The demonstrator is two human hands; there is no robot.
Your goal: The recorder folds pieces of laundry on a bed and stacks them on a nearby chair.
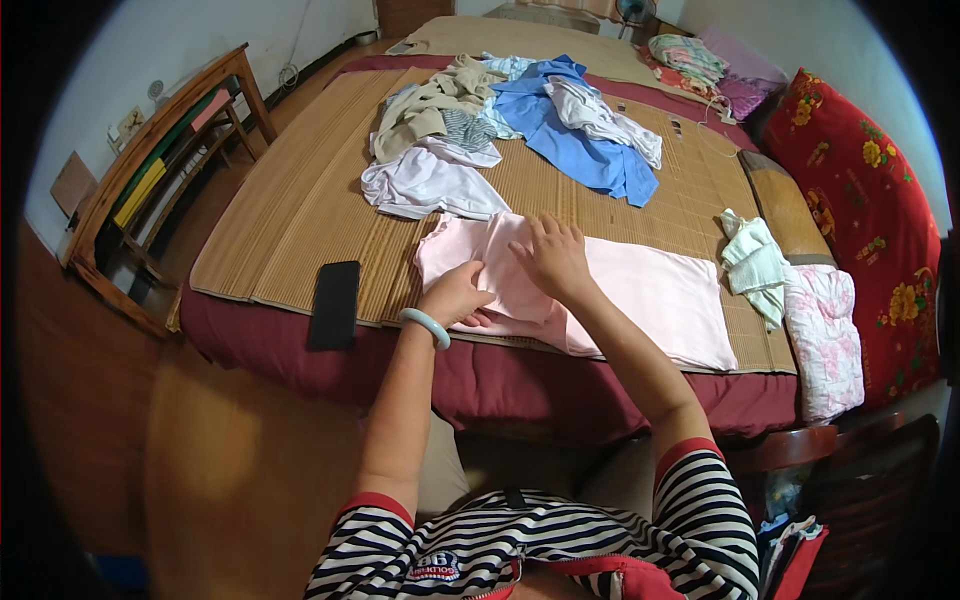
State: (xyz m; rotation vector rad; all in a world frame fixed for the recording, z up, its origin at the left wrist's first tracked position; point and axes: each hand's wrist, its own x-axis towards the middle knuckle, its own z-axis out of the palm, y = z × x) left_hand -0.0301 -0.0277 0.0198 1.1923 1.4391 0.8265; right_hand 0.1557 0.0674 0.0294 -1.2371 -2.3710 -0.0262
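A light pink garment (655, 302) lies along the near edge of the bamboo mat, spread flat to the right and folded over in layers at its left end. My left hand (456, 297), with a pale bangle on the wrist, curls its fingers at the left end and grips the cloth near the front edge. Some of its fingertips are partly hidden. Flat on the folded layers rests my right hand (556, 262), its fingers spread. Just beyond the garment is a crumpled white garment (430, 183).
A black phone (335, 305) lies left of the garment on the bamboo mat (290, 215). Farther back are a blue garment (575, 125) and beige clothing (430, 105) in a heap. At right sit a pale green cloth (752, 265), a floral pillow (823, 340) and a red flowered cushion (850, 200).
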